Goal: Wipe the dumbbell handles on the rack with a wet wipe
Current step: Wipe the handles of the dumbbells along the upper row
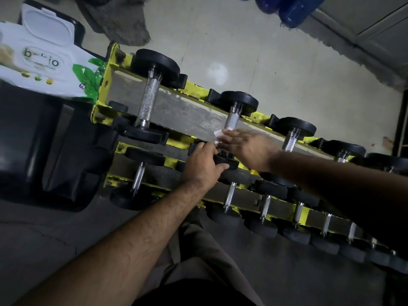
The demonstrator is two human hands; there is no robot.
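While the near end plate [225,161] of the second top-tier dumbbell is being gripped by the left hand [202,164], the wet wipe [219,135] is being pressed by the right hand [249,147], fingers extended, against the knurled handle [232,120] just beyond that grip, on the yellow rack [176,141]
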